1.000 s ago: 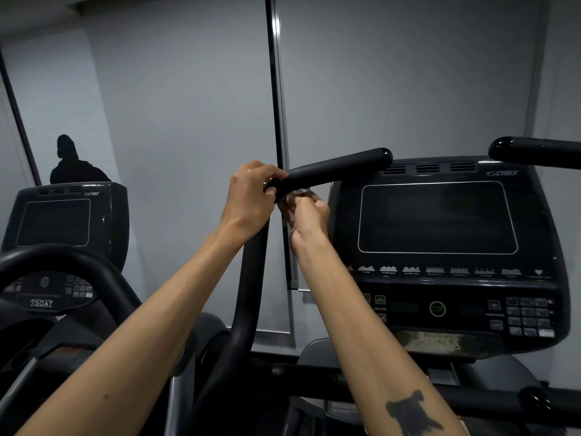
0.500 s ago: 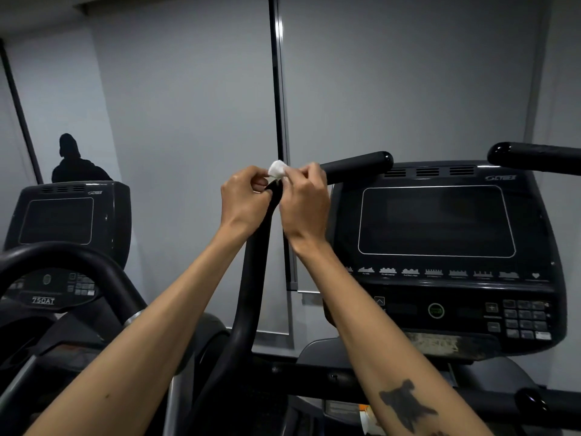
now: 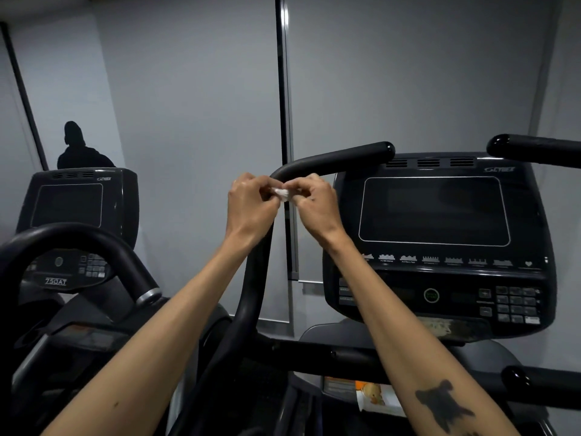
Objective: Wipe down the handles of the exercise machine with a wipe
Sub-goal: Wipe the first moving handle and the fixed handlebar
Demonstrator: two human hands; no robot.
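Room: grey walls, gym machines.
Left hand (image 3: 250,206): pinching wipe (image 3: 280,192).
Right hand (image 3: 316,201): pinching wipe also, just below bend of black handle (image 3: 333,160).
Console (image 3: 440,240): "CYBEX".
Neighbouring machine (image 3: 72,231): "750AT".

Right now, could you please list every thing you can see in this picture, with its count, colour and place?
wipe: one, white, pinched between both hands at the handle bend
left handle: one, black, centre, curving up from below
right handle: one, black, upper right
console: one, black, dark screen, right
second machine: one, black, left
silhouetted person: one, dark, far left
forearm tattoo: one, dark, lower right
left hand: one, holding wipe
right hand: one, holding wipe
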